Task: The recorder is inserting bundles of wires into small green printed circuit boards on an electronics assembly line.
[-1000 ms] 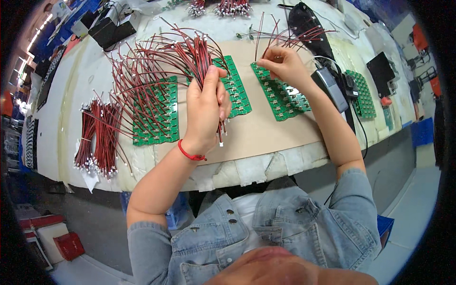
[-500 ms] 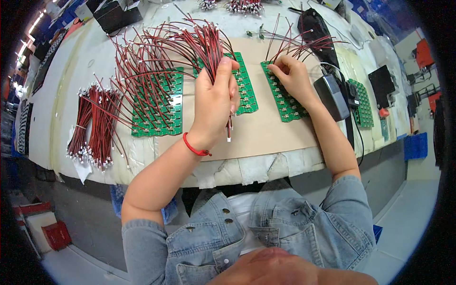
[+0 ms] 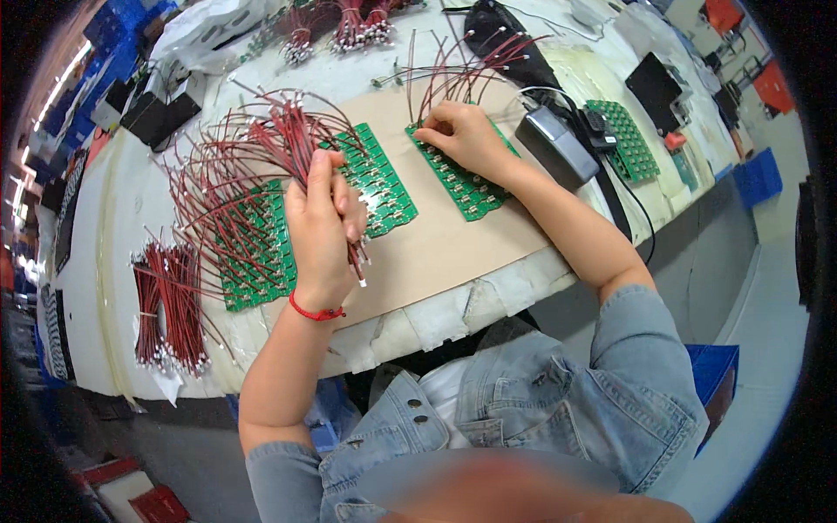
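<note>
My left hand (image 3: 323, 228) is closed round a thick bundle of red-and-black wires (image 3: 295, 139) with small white end connectors. It hovers between two green circuit boards: the left board (image 3: 277, 281), covered by many wires standing on it, and the middle board (image 3: 384, 196). A few wire ends poke out below my fist. My right hand (image 3: 466, 139) rests on the right circuit board (image 3: 471, 199), thumb and finger pinched at its far left corner. What the pinch holds is too small to make out. Several loose wires (image 3: 475, 65) rise from that board's far end.
Tied wire bundles (image 3: 181, 305) lie at the left, with more bundles (image 3: 353, 26) at the back. A grey box-shaped device (image 3: 558, 146) with cables stands right of my right forearm. Beyond it lies another green board (image 3: 621, 139). A brown sheet (image 3: 427, 270) covers the table's middle.
The view has turned, so the table appears rotated and shifted left. My left hand with the wire bundle has moved left off the middle board. My right hand stays at the right board's far corner.
</note>
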`<move>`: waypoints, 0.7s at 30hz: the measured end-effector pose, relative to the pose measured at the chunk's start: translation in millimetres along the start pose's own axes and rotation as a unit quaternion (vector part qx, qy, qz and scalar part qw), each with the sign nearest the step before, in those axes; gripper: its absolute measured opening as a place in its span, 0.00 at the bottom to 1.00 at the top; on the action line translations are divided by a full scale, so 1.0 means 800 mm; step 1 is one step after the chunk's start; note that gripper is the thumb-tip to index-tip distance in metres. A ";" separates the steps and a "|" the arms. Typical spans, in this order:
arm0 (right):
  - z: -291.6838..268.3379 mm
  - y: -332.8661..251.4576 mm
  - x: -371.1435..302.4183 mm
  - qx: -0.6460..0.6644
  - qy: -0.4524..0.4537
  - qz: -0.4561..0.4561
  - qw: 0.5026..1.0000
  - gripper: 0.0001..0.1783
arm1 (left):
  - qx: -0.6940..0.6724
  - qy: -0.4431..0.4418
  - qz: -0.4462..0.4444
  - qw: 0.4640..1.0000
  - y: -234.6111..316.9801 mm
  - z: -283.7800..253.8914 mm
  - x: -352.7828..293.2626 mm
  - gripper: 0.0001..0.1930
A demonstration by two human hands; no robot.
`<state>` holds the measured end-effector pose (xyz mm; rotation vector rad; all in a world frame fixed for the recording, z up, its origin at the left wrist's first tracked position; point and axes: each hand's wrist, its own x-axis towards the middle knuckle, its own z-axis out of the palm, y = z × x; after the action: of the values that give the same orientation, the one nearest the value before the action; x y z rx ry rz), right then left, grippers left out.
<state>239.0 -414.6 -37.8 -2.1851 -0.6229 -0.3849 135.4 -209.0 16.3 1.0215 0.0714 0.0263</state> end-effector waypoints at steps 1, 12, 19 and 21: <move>-0.002 0.000 0.000 -0.002 0.007 0.003 1.000 0.11 | 0.003 -0.007 -0.002 1.000 0.001 0.001 0.000 0.13; -0.003 0.021 0.004 0.071 -0.070 0.045 0.994 0.11 | 0.009 0.016 0.008 1.000 0.000 0.002 0.002 0.12; -0.022 0.026 0.008 0.203 -0.171 0.170 0.949 0.08 | 0.017 0.009 0.003 1.000 -0.002 -0.001 0.004 0.12; -0.021 0.028 0.007 0.227 -0.166 0.177 0.943 0.09 | 0.009 -0.001 -0.005 1.000 -0.002 0.000 0.004 0.13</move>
<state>255.1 -438.0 -38.4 -1.8671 -0.4264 0.3015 138.3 -210.0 14.8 1.0395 0.0755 0.0155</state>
